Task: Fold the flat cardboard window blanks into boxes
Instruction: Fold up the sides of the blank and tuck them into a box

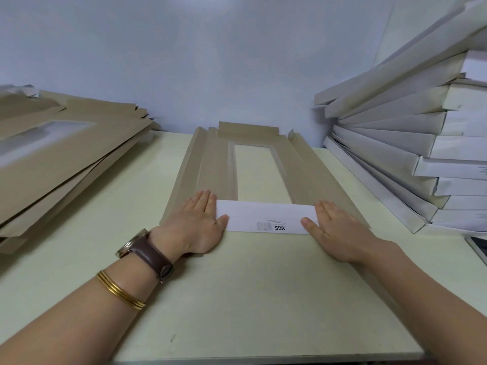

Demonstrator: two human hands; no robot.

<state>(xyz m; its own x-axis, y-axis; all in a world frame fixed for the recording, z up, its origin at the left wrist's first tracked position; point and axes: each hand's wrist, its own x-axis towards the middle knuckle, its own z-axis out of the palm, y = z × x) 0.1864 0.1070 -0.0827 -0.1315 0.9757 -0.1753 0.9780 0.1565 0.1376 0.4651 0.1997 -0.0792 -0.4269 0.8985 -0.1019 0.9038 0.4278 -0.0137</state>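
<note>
Brown cardboard window blank [216, 164], lying flat at the centre of the frame on a pale table [237, 299], its long axis running away from the viewer. A rectangular window [257, 172] is cut in its middle, and the table shows through. Narrow side flaps along both long edges are slightly raised. The near end flap [263, 214] is folded over onto the blank, white side up, printed "SGS".

Left hand [200, 222] and right hand [334, 227] lie well apart, palms down and fingers straight, each pressing one end of the white flap. The left wrist carries a brown-strapped watch [137, 243] and gold bangles [118, 291].

Left of frame: stack of flat blanks [66, 159]. Right of frame: leaning stack of folded white boxes [408, 143]. Behind: plain pale wall [210, 61].
</note>
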